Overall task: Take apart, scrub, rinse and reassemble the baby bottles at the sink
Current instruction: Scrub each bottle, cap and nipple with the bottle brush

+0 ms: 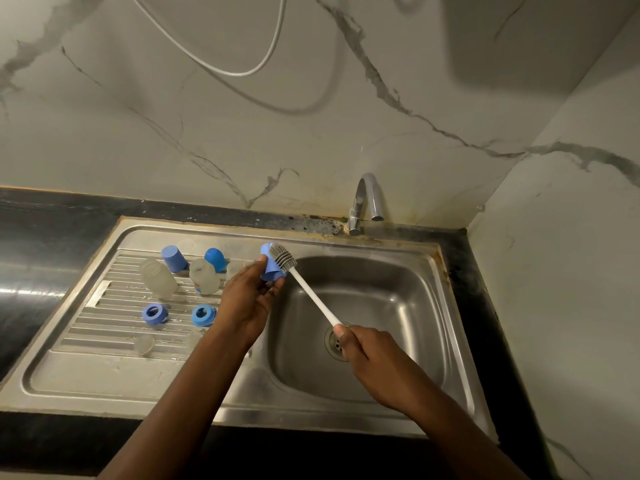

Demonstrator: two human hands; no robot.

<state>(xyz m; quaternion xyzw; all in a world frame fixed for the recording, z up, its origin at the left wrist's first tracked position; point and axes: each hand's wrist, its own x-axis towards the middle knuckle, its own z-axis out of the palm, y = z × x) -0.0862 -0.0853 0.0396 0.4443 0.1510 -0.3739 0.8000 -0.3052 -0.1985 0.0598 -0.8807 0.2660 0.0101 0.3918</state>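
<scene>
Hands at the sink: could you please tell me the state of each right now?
Left hand: closed, holding the blue cap.
Right hand: closed, holding the bottle brush by its handle.

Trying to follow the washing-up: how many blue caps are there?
3. A paler cap and a brighter cap at the back of the draining board; a third cap in the left hand, against the brush. The arm may hide others.

Basin open — drainboard cluttered
</scene>
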